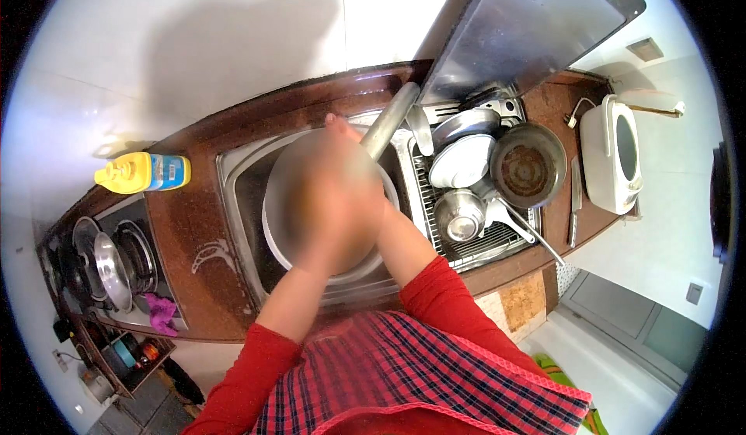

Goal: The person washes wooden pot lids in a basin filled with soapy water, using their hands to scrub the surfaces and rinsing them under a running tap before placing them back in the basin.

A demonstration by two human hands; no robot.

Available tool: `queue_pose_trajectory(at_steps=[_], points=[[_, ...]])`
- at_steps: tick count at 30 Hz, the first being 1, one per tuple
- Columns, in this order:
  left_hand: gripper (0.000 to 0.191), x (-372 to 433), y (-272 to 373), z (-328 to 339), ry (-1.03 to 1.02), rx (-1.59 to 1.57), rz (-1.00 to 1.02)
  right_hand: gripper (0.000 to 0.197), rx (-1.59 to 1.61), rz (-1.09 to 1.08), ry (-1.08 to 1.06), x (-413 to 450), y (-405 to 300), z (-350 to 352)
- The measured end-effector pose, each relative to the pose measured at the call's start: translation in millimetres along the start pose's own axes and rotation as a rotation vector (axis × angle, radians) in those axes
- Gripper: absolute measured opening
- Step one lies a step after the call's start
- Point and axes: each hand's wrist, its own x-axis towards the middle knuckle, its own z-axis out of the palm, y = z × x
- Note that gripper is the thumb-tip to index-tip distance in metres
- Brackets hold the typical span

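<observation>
Over the sink (247, 248), my left hand (323, 216) and my right hand (362, 199) come together in front of the faucet spout (389, 121). A round blur covers most of both hands, so their fingers and anything between them are hidden. Some fingertips show past the blur's upper edge, near the back of the sink. Below the hands a round white basin (275, 239) sits in the sink, its contents blurred too. The faucet lever (419, 132) stands just right of the spout.
Right of the sink, a dish rack (466, 254) holds bowls, a steel pot (460, 216) and a dark pan (527, 165). A knife (576, 202) lies beside a white appliance (609, 155). Leftward are a yellow bottle (140, 172), a purple cloth (160, 314) and a stove with a metal lid (112, 272).
</observation>
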Motion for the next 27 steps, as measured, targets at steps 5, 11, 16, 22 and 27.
queue_pose_trajectory(at_steps=[5,11,16,22,27], points=[[0.058,-42,-39,26,0.188,0.266,0.084,0.023,-0.167,-0.099,-0.333,4,55,-9],[0.053,-2,-23,-44,0.281,0.512,0.35,0.018,-0.33,-0.236,-0.508,-62,26,-27],[0.035,6,-46,-23,0.424,0.533,-0.043,0.018,-0.672,-0.176,-0.748,-49,47,-68],[0.025,45,-36,-51,0.276,0.162,-0.285,0.027,-0.629,-0.107,-0.781,-41,8,-95],[0.028,52,-26,-38,0.327,0.302,-0.229,0.036,-0.303,-0.221,-0.441,-77,-9,-103]])
